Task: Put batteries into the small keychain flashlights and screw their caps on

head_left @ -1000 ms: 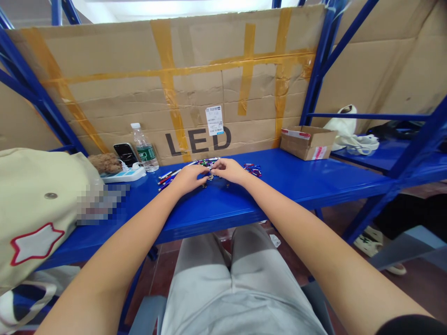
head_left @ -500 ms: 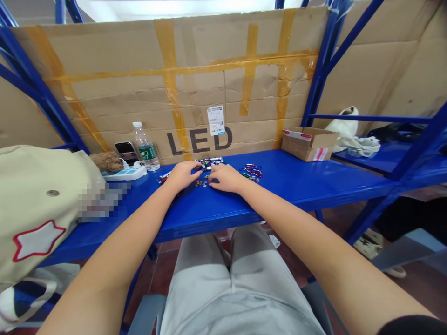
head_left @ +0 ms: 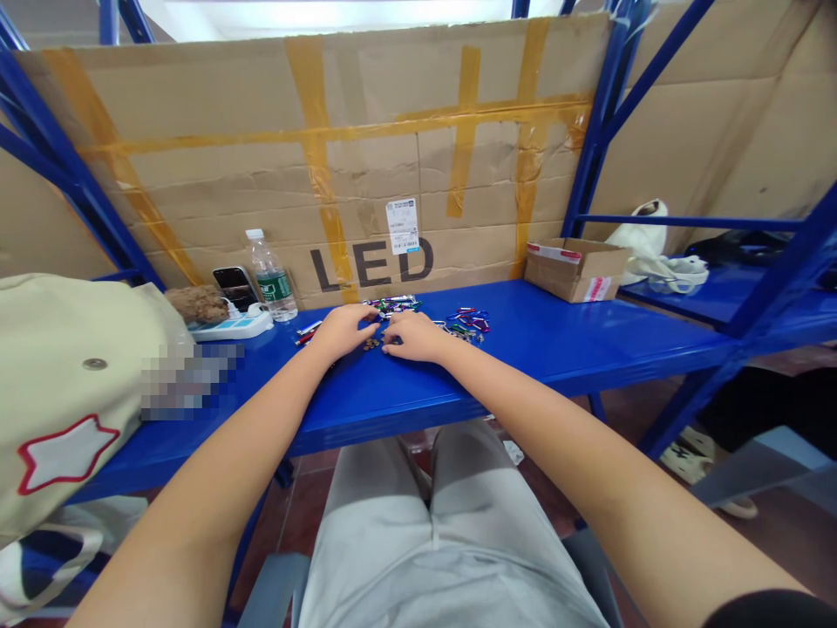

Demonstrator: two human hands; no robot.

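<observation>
My left hand point(head_left: 345, 330) rests low over the blue table, its thumb apart from the curved fingers and no object visible between them. Just to its right, my right hand point(head_left: 416, 337) has its fingers bent together and pointing down at the tabletop. What they hold, if anything, is too small to make out. Between the two hands lie small brass-coloured pieces point(head_left: 371, 344), partly covered by my right fingers. Shiny coloured metal sticks point(head_left: 398, 303) are piled behind the hands. Blue, red and green carabiner-like clips point(head_left: 472, 318) lie right of my right hand.
On the left stand a water bottle point(head_left: 272, 281), a phone point(head_left: 235, 288), a white power strip point(head_left: 235, 326) and a large cream bag point(head_left: 71, 375). A small cardboard box point(head_left: 575, 269) sits at the back right. Taped cardboard point(head_left: 261, 192) walls off the rear.
My right hand has shifted slightly left toward my left hand, over some of the brass-coloured pieces. My left hand has barely moved.
</observation>
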